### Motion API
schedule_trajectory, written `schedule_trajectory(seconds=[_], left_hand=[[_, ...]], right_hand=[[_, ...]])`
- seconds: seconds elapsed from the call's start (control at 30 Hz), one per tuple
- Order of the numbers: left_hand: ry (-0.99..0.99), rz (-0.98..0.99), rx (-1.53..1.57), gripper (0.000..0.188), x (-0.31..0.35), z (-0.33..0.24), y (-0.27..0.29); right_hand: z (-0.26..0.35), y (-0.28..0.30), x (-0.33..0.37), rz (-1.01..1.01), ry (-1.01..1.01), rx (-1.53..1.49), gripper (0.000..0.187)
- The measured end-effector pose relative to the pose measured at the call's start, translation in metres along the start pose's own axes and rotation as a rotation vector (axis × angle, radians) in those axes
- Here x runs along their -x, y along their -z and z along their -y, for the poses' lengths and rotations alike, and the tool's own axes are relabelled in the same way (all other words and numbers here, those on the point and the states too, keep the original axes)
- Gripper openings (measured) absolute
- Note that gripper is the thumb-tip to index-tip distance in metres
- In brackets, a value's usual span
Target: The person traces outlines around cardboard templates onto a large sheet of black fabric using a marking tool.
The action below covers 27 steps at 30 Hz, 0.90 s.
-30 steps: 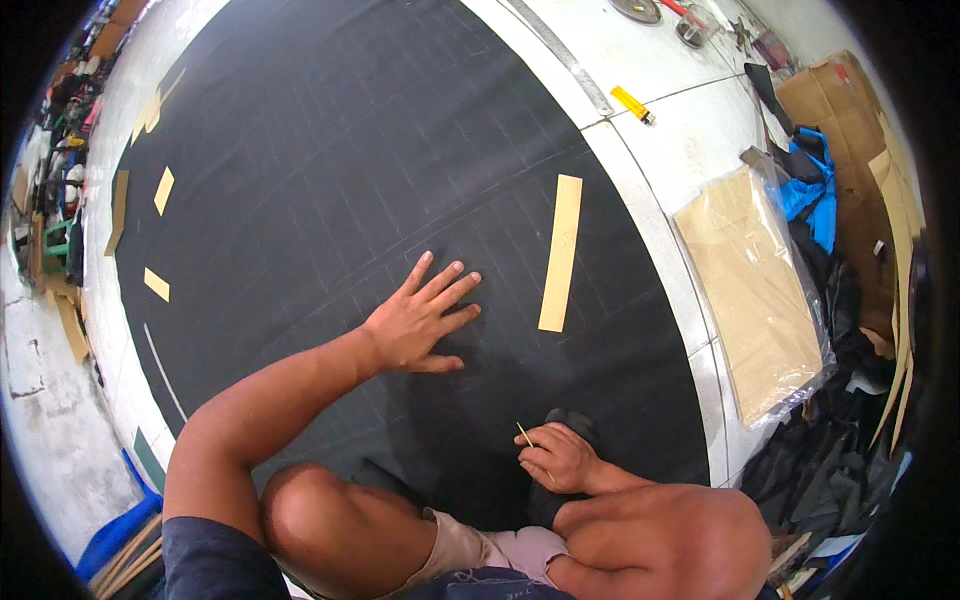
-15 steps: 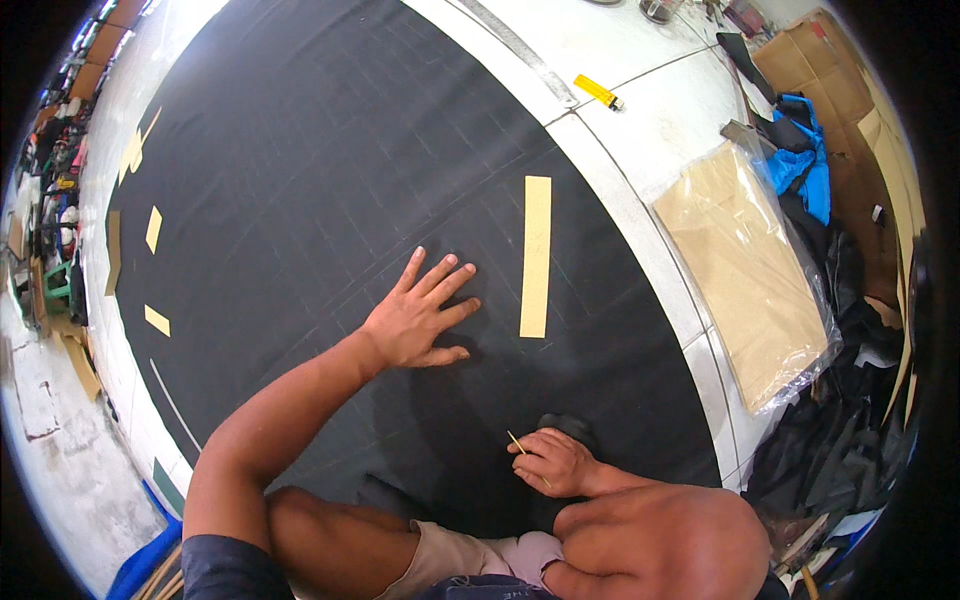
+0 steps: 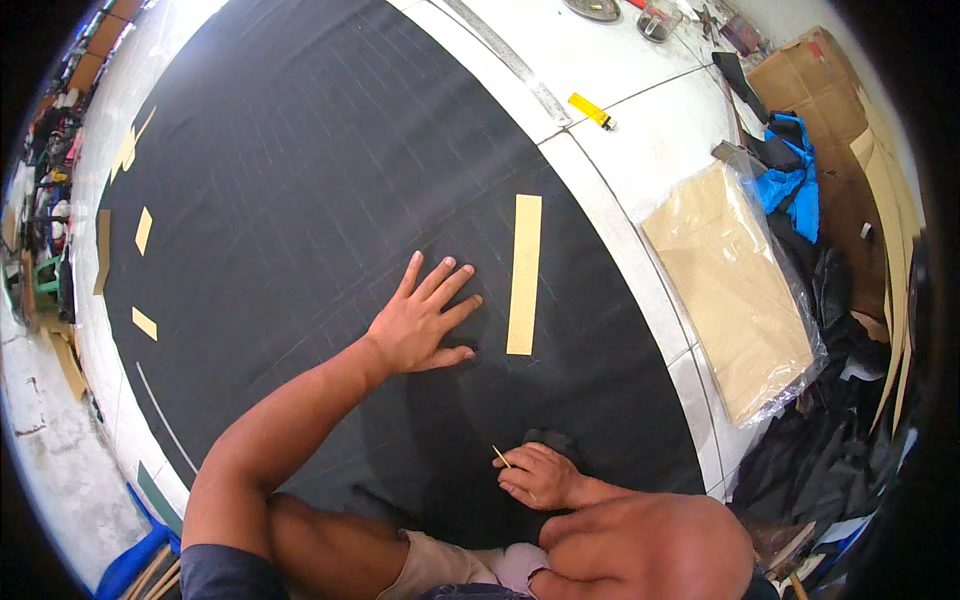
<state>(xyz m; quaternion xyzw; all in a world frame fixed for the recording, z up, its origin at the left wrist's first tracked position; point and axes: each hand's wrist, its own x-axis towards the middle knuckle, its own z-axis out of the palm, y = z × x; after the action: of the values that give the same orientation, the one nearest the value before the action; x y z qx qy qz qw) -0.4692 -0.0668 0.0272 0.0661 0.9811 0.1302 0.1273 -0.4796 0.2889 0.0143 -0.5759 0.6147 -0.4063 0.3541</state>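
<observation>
A wide sheet of black cloth [image 3: 300,230], crossed by faint pale lines, spreads beneath both hands. My left hand [image 3: 422,316] lies flat on it, fingers spread. Just right of those fingertips, a long cream card strip [image 3: 524,275] rests on the cloth, apart from the hand. Nearer my body, my right hand [image 3: 540,473] is closed around a thin yellowish stick [image 3: 502,457], which slants out past the fingers. A small dark object [image 3: 552,437], partly hidden, lies just beyond the right knuckles; I cannot make out what it is.
Small cream card pieces [image 3: 145,323] lie along the cloth's left side. On the white tiles at right are a yellow lighter [image 3: 592,111], a metal ruler [image 3: 505,55] and a clear bag of cream sheets [image 3: 735,300]. Cardboard [image 3: 810,90] and dark fabric scraps [image 3: 800,460] border the far right.
The view has shifted slightly, so the strip, lighter and bag appear a little lower and further left. The left hand stays flat on the cloth; the right still holds the stick.
</observation>
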Motion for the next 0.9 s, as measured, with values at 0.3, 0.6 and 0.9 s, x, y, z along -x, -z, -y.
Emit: schedule_trajectory(seconds=[0.3,0.6,0.9], left_hand=[[0.071,-0.098,0.062,0.068,0.024,0.001,0.005],[0.84,-0.077,0.947,0.049,0.197,0.03,0.101],[1.469,-0.867,1.491,0.057,0.487,-0.173,0.077]], right_hand=[[0.003,-0.005,-0.005,-0.016,0.01,0.052,0.017],[0.004,-0.006,-0.001,-0.017,-0.049,0.129,0.011],[0.014,-0.013,-0.012,0.105,-0.087,0.258,0.012]])
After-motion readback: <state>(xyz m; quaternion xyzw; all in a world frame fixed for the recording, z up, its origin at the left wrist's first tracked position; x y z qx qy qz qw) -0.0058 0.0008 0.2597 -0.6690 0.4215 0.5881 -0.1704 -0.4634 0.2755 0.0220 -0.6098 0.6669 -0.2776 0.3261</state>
